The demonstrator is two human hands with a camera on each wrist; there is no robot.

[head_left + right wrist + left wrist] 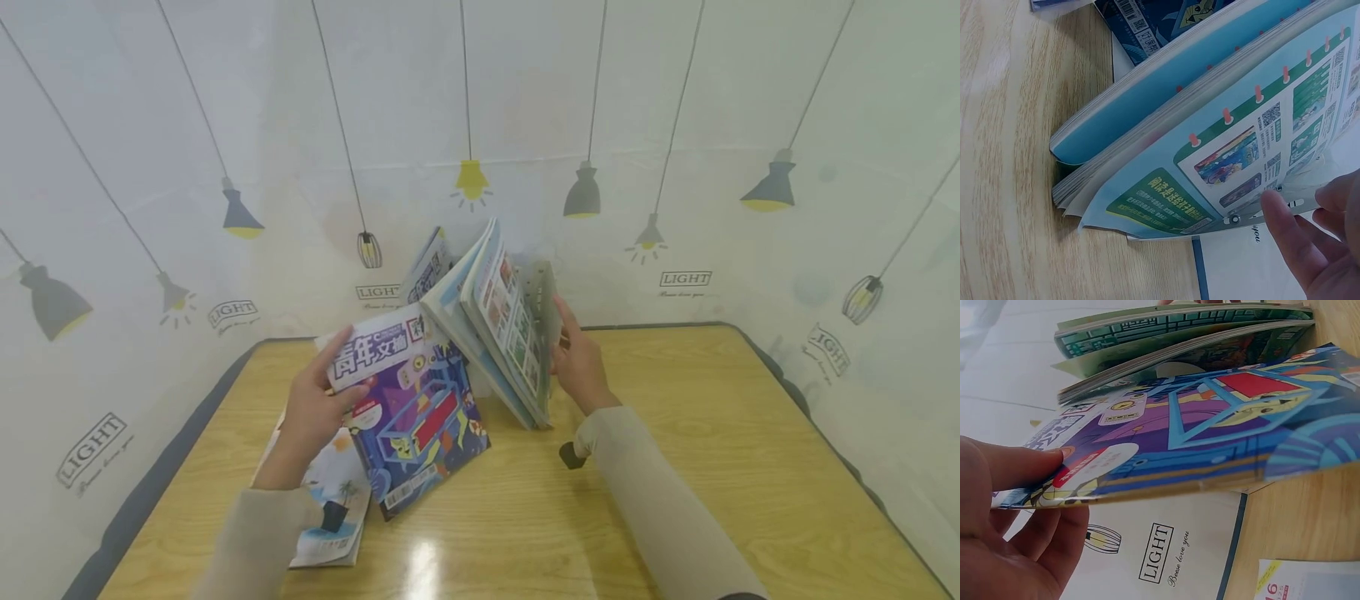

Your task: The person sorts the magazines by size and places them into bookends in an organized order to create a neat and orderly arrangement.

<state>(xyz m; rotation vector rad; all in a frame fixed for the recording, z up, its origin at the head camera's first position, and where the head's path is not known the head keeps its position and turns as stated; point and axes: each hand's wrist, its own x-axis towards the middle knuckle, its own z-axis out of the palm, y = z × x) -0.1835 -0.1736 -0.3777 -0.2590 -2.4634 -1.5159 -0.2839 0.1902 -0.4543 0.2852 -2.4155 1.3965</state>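
My left hand (318, 417) pinches a purple magazine (420, 417) by its upper left edge, thumb on the cover and fingers beneath. The cover carries large white Chinese characters, and the magazine leans tilted above the table. Beside it, several pale blue magazines (498, 333) stand slanting against a grey bookend (542, 292) with small holes. My right hand (581, 362) holds the bookend's right edge between thumb and fingers. In the right wrist view, its fingertips (1275, 203) lie close to the back cover of the outermost magazine (1222, 175). Another magazine (427, 267) stands behind, partly hidden.
A white magazine (330, 542) with a palm tree picture lies flat on the wooden table (675, 467), partly under my left forearm. Behind the table, a pale cloth (525, 100) printed with lamps hangs as a backdrop. Dark trim (645, 325) runs along the table's far edge.
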